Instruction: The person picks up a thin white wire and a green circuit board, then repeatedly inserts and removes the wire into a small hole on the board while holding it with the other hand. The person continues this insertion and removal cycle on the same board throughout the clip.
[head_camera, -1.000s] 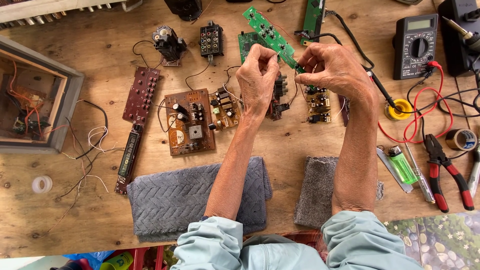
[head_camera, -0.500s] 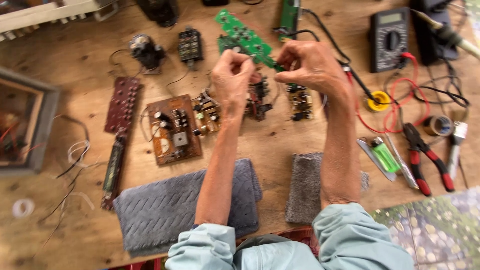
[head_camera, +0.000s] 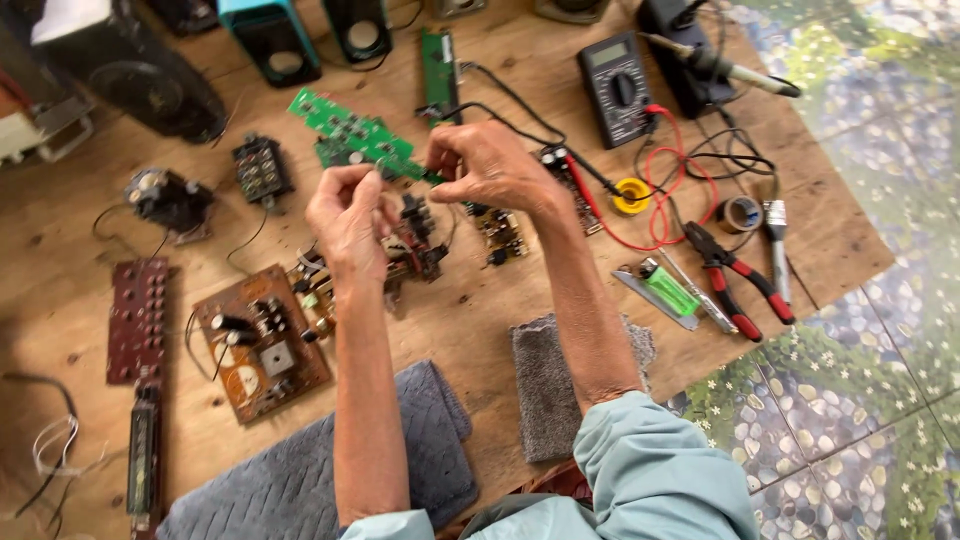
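Item: green circuit board (head_camera: 352, 135), held above the wooden bench (head_camera: 480, 320) just left of the multimeter (head_camera: 617, 88), right hand (head_camera: 492, 165) pinched on its near end, left hand (head_camera: 348, 215) pinched narrow just below it; best gripped by the edges, kept level.

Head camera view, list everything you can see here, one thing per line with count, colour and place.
green circuit board: one, green, held above the bench
brown circuit board: one, brown, bench left
multimeter: one, dark grey, top centre
soldering iron: one, black, top right
pliers: one, red-handled, right
lighter: one, green, beside pliers
grey cloths: two, near edge
workbench: one, wooden
left hand: one, centre
right hand: one, gripping the green board
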